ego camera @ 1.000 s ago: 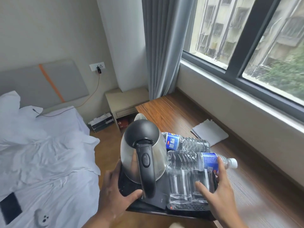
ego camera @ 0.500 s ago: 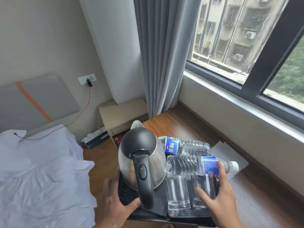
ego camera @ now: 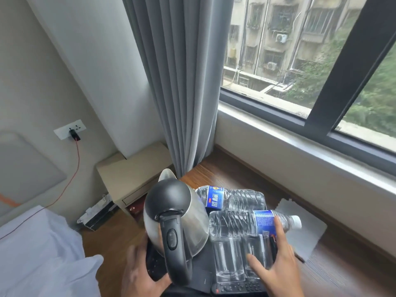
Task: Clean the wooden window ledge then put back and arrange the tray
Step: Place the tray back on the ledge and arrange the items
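I see both hands gripping a black tray [ego camera: 201, 277] at six o'clock. My left hand [ego camera: 143, 277] clasps its left edge, my right hand [ego camera: 276, 264] its right edge, fingers against a glass. On the tray stand a steel kettle [ego camera: 182, 219], two clear glasses [ego camera: 229, 260], and two water bottles [ego camera: 235, 199] lying flat; a remote [ego camera: 237, 288] lies at the near edge. A white cloth [ego camera: 304, 230], possibly paper, lies on the wooden ledge [ego camera: 225, 172] at four o'clock. A grey curtain [ego camera: 177, 82] hangs at twelve.

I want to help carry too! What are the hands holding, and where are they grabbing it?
Both hands hold the black tray by its sides: the left hand at its left edge beside the kettle, the right hand at its right edge by the glasses.
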`<action>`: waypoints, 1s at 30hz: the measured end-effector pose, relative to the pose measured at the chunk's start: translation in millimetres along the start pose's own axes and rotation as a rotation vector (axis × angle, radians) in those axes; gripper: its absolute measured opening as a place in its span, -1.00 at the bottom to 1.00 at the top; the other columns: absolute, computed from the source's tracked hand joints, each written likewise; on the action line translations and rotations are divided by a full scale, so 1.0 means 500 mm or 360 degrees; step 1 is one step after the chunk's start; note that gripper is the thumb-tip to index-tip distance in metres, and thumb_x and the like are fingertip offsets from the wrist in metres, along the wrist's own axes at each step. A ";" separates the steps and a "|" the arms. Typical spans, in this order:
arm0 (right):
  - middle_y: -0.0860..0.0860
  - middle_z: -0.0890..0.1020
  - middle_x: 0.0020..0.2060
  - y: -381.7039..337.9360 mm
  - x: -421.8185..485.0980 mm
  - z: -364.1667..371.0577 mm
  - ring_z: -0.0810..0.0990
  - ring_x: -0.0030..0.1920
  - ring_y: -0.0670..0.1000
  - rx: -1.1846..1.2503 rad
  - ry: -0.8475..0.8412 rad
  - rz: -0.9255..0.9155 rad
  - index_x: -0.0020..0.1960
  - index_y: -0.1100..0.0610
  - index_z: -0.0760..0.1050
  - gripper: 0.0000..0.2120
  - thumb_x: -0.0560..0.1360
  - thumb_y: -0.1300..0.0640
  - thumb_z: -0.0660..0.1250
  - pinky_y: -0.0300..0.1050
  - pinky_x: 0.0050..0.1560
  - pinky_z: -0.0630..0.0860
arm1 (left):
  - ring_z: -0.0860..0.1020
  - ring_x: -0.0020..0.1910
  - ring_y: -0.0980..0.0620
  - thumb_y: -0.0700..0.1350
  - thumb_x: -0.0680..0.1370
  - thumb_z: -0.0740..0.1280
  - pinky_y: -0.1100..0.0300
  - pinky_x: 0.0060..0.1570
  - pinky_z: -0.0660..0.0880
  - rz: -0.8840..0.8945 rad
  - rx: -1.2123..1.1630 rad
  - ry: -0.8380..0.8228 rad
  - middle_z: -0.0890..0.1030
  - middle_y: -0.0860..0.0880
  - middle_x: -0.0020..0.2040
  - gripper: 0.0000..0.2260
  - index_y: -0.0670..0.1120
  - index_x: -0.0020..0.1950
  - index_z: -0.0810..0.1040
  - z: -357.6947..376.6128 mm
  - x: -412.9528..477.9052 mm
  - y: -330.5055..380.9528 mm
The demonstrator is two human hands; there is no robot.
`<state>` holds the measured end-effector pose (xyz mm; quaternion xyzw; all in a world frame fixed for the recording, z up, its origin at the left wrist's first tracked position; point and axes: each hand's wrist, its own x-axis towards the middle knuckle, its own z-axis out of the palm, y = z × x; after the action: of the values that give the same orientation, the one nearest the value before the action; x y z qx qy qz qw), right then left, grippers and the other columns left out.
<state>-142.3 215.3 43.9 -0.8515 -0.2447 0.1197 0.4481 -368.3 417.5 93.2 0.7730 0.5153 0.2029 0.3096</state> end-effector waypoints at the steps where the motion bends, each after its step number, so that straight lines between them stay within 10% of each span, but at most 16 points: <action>1: -0.06 0.50 0.25 -0.003 0.004 0.012 0.47 0.22 0.04 -0.0001 0.0027 0.0032 0.61 -0.31 -0.04 0.19 0.24 0.00 0.66 0.13 0.22 0.46 | 0.48 0.04 -0.12 0.69 0.27 -0.14 -0.04 0.18 0.36 0.0047 -0.0011 0.0023 0.57 -0.20 0.06 0.08 -0.16 0.26 0.56 -0.002 0.029 0.000; 6: -0.13 0.45 0.21 -0.028 0.012 0.078 0.44 0.18 0.00 -0.0010 0.0208 0.0200 0.61 -0.28 -0.04 0.21 0.22 0.04 0.68 0.15 0.22 0.45 | 0.63 -0.17 -0.22 0.14 0.61 0.12 -0.09 -0.03 0.44 0.0092 -0.0044 -0.0349 0.46 0.05 -0.38 -0.64 0.19 -0.24 0.64 0.202 0.268 -0.394; 8: -0.16 0.43 0.17 -0.044 0.010 0.109 0.44 0.16 0.01 0.0005 0.0294 0.0288 0.60 -0.31 -0.04 0.22 0.22 0.07 0.68 0.12 0.18 0.44 | 0.60 0.12 -0.25 -0.02 0.54 0.28 -0.10 0.10 0.40 0.0274 -0.0163 -0.0374 0.49 0.10 -0.12 -0.68 0.49 -0.05 0.53 0.179 0.357 -0.457; 11: -0.13 0.44 0.18 -0.072 0.004 0.152 0.44 0.17 0.03 0.0048 0.0421 0.0405 0.56 -0.38 -0.06 0.22 0.22 0.09 0.68 0.18 0.22 0.44 | 0.37 0.12 0.35 0.14 0.38 0.47 0.24 0.14 0.38 0.0465 -0.0037 -0.0735 0.35 0.28 0.21 -0.37 0.42 0.31 0.20 0.051 0.339 -0.169; 17: -0.08 0.49 0.26 -0.127 -0.007 0.227 0.47 0.23 0.04 0.0175 0.0637 0.0598 0.58 -0.37 -0.02 0.13 0.18 -0.11 0.54 0.10 0.21 0.42 | 0.50 0.01 0.25 0.37 0.08 0.58 0.25 -0.08 0.44 0.0708 0.0028 -0.0848 0.36 0.19 0.14 0.13 0.33 0.57 0.15 0.024 0.448 -0.127; 30: -0.38 0.36 0.22 -0.132 -0.011 0.291 0.41 0.23 -0.02 0.0163 0.0851 0.0823 0.58 -0.35 -0.03 0.15 0.30 0.13 0.65 0.06 0.25 0.35 | 0.58 -0.06 0.12 0.48 0.10 0.49 0.24 -0.17 0.48 0.0961 -0.0047 -0.1155 0.40 0.11 0.08 0.13 0.14 0.59 0.25 0.100 0.557 -0.132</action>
<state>-229.0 346.3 15.2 -0.8628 0.1105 0.0146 0.4932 -273.3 679.1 9.9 0.9047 0.1231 0.0077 0.4078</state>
